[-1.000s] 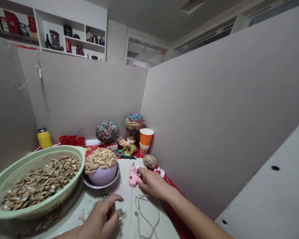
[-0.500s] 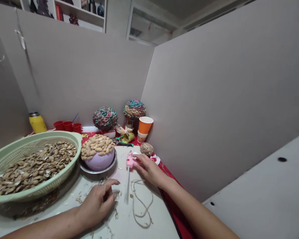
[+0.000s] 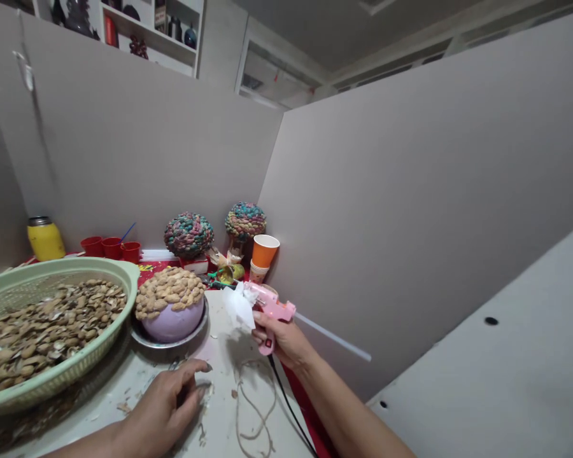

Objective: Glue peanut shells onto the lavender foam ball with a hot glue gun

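My right hand [image 3: 286,340] is wrapped round the grip of a pink hot glue gun [image 3: 277,310], raised above the tabletop. A clear glue stick [image 3: 334,336] sticks out of its back end, and its black cord [image 3: 286,395] runs down towards me. Crumpled white tissue [image 3: 239,306] clings at the nozzle end. My left hand [image 3: 165,404] rests on the table with nothing visible in it, thumb and forefinger apart and the other fingers curled. Beyond it, a purple ball [image 3: 176,321] half covered with peanut shells [image 3: 169,291] sits in a metal bowl [image 3: 153,343].
At left stands a green basket [image 3: 128,299] of nut shells. A loop of twine [image 3: 248,401] lies on the table. Farther back are red cups [image 3: 111,248], a yellow jar [image 3: 45,240], two multicoloured balls [image 3: 188,234] and paper cups [image 3: 265,251]. A grey partition [image 3: 386,222] borders the right.
My right hand has lifted the glue gun off the table and turned its nozzle leftwards, with white tissue now at the tip. My left hand keeps its pose. The view has shifted slightly.
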Motion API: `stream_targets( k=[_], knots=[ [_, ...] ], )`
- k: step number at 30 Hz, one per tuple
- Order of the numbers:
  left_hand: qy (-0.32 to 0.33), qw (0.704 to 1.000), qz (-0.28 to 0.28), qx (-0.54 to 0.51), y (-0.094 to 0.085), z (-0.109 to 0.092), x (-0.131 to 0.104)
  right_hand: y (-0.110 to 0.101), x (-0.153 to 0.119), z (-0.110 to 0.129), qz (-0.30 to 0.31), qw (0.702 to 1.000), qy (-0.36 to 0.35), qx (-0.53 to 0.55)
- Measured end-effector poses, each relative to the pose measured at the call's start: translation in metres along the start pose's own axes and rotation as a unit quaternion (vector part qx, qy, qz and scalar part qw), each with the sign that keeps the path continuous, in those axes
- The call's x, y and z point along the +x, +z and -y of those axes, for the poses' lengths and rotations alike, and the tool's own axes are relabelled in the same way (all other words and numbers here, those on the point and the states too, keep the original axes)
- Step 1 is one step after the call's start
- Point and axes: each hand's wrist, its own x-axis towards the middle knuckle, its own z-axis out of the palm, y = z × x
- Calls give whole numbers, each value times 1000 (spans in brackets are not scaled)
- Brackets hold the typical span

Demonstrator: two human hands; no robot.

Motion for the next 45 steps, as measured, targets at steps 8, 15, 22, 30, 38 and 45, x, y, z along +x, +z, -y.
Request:
stream_targets(
  k=[8,15,22,30,38,45],
  knots=[
    [-105,974,-111,-169,-11,-18,19,7,-6,-26,62,997,48,8],
    [-3,969,-182,-169,-9,-33,47,19,-21,-41,101,993,63,-5],
    [26,969,-237,-58,-2,-35,64,31,-33,-29,113,990,82,-33],
    [27,974,-226,8,-12,-43,68,37,-33,-32,128,988,72,-47],
    [61,966,-239,76,-22,-42,73,38,-42,-22,137,988,67,-26],
    [140,945,-275,109,-38,-40,54,35,-44,-17,127,990,54,-4]
  ],
)
